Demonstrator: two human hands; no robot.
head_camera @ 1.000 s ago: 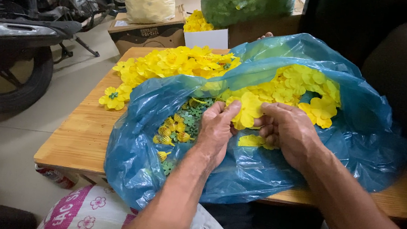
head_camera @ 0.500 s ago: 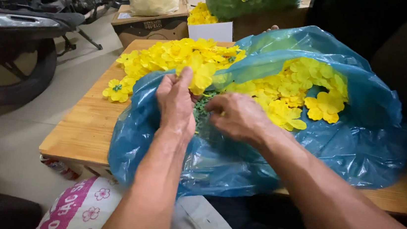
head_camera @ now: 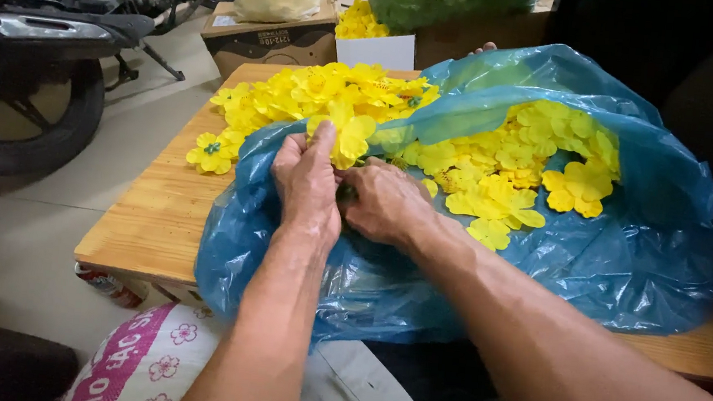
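A blue plastic bag (head_camera: 630, 253) lies open on a low wooden table (head_camera: 154, 216), full of loose yellow fabric flower petals (head_camera: 516, 172). A heap of finished yellow flowers (head_camera: 315, 92) spreads over the table beyond the bag. My left hand (head_camera: 310, 183) and my right hand (head_camera: 387, 203) meet at the bag's near left part. Between their fingers they hold a yellow flower (head_camera: 350, 134) that sticks up above my left thumb. What sits under my right palm is hidden.
A motorbike (head_camera: 40, 48) stands on the floor at left. Behind the table are a cardboard box (head_camera: 272, 40) with a pale yellow sack on it, a white box (head_camera: 380, 50) of yellow flowers and a green sack (head_camera: 445, 0). A patterned white sack (head_camera: 141, 354) lies by my knee.
Both hands have left the petals in the bag's middle and moved left and up. They now hold a yellow flower together.
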